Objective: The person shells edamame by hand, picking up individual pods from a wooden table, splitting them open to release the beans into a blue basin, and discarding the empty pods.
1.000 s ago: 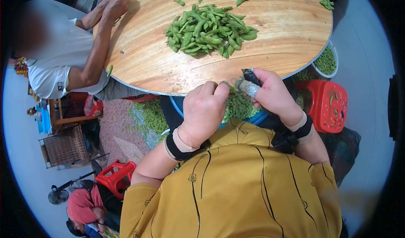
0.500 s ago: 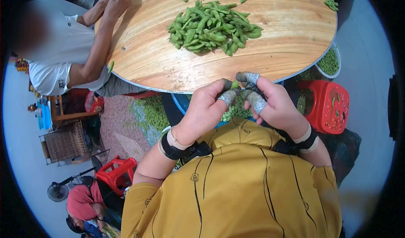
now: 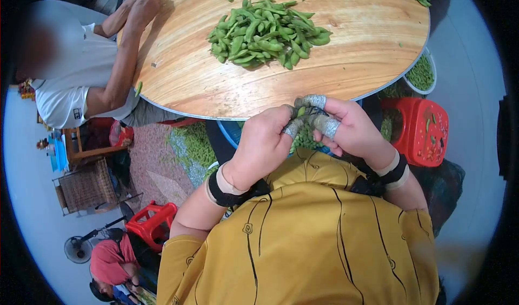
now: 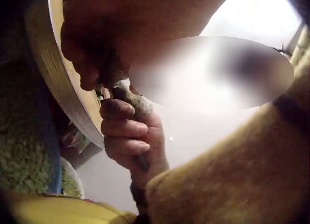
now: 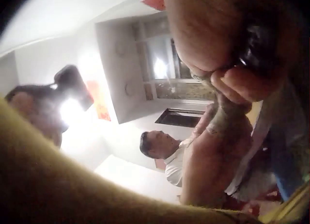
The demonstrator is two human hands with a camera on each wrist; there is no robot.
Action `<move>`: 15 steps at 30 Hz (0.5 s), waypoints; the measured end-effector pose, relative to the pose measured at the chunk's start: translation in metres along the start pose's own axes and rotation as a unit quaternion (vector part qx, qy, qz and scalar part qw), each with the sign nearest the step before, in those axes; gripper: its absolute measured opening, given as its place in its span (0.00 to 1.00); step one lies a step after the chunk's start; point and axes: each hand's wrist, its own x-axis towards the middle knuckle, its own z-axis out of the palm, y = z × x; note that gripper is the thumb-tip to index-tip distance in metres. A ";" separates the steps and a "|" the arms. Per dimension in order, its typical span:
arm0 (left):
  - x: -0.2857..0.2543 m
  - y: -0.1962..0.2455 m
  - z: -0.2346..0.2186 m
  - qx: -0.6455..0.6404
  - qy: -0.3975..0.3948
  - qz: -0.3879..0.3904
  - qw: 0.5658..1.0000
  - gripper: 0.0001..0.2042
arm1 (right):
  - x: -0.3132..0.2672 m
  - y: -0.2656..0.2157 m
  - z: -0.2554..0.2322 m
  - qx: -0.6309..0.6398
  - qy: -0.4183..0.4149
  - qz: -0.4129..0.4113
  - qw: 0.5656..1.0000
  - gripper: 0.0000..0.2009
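Over the near table edge, my left hand (image 3: 262, 140) pinches a small green edamame pod (image 3: 301, 111) between taped thumb and forefinger. From the other side my right hand (image 3: 351, 126) meets it, its taped thumb and forefinger closing on the same pod, which they largely hide. Grey, worn tape wraps the working fingertips of both hands. In the left wrist view the right hand (image 4: 128, 136) shows its other fingers curled in. A blue basin (image 3: 229, 133) of shelled green beans (image 3: 304, 137) sits below the hands.
A heap of edamame pods (image 3: 267, 32) lies on the wooden table (image 3: 357, 51), with a few loose pods beyond. A red stool (image 3: 424, 132) and white bucket (image 3: 432, 83) of beans stand right. Another person (image 3: 75, 61) sits at the table's left; someone else (image 3: 111, 259) is lower left.
Half a second ago the hands were slightly apart, with the pod showing in the left fingertips. The right thumb and forefinger have since moved in left against it.
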 end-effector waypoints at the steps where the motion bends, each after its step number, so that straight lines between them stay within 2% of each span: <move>1: -0.002 0.000 0.000 -0.157 -0.041 -0.095 0.982 0.06 | 0.000 0.001 -0.001 0.059 -0.020 0.015 0.998 0.16; 2: -0.003 0.000 -0.001 -0.308 -0.080 -0.186 0.930 0.06 | -0.001 0.001 -0.001 0.060 -0.018 0.015 0.998 0.16; 3: -0.002 -0.003 -0.002 -0.308 -0.081 -0.185 0.929 0.06 | -0.002 -0.001 0.000 0.131 -0.035 0.045 0.990 0.15; 4: -0.001 -0.008 -0.003 -0.463 -0.116 -0.229 0.848 0.06 | -0.003 -0.002 0.000 0.201 -0.052 0.074 0.975 0.15; 5: -0.001 -0.012 -0.003 -0.602 -0.147 -0.266 0.739 0.06 | -0.003 -0.001 0.002 0.201 -0.051 0.074 0.975 0.15; 6: -0.003 -0.015 -0.001 -0.602 -0.147 -0.266 0.739 0.06 | -0.004 0.001 0.003 0.203 -0.054 0.070 0.975 0.15; 8: -0.007 -0.019 0.003 -0.706 -0.150 -0.273 0.636 0.07 | -0.004 0.005 0.006 0.206 -0.055 0.069 0.975 0.15; 9: -0.008 -0.018 0.004 -0.707 -0.150 -0.273 0.635 0.07 | -0.004 0.005 0.007 0.123 -0.044 0.045 0.990 0.15; 10: -0.009 -0.016 0.005 -0.584 -0.133 -0.238 0.765 0.07 | -0.003 0.005 0.007 0.039 -0.033 0.019 0.999 0.14; 11: -0.012 -0.014 0.005 -0.441 -0.113 -0.196 0.868 0.07 | -0.004 0.004 0.008 0.040 -0.032 0.021 0.998 0.14; 12: -0.013 -0.011 0.002 -0.442 -0.113 -0.198 0.868 0.07 | -0.003 -0.001 0.010 0.021 -0.033 0.040 0.998 0.14; 13: -0.012 -0.008 -0.002 -0.211 -0.061 -0.083 0.972 0.07 | -0.003 -0.005 0.011 0.002 -0.033 0.057 0.998 0.15; 14: -0.012 -0.006 -0.003 0.038 -0.005 0.039 0.998 0.08 | -0.002 -0.006 0.013 0.002 -0.033 0.057 0.998 0.15; 15: -0.013 -0.006 0.002 0.073 0.035 0.046 0.996 0.09 | -0.001 -0.007 0.015 -0.001 -0.022 0.060 0.998 0.15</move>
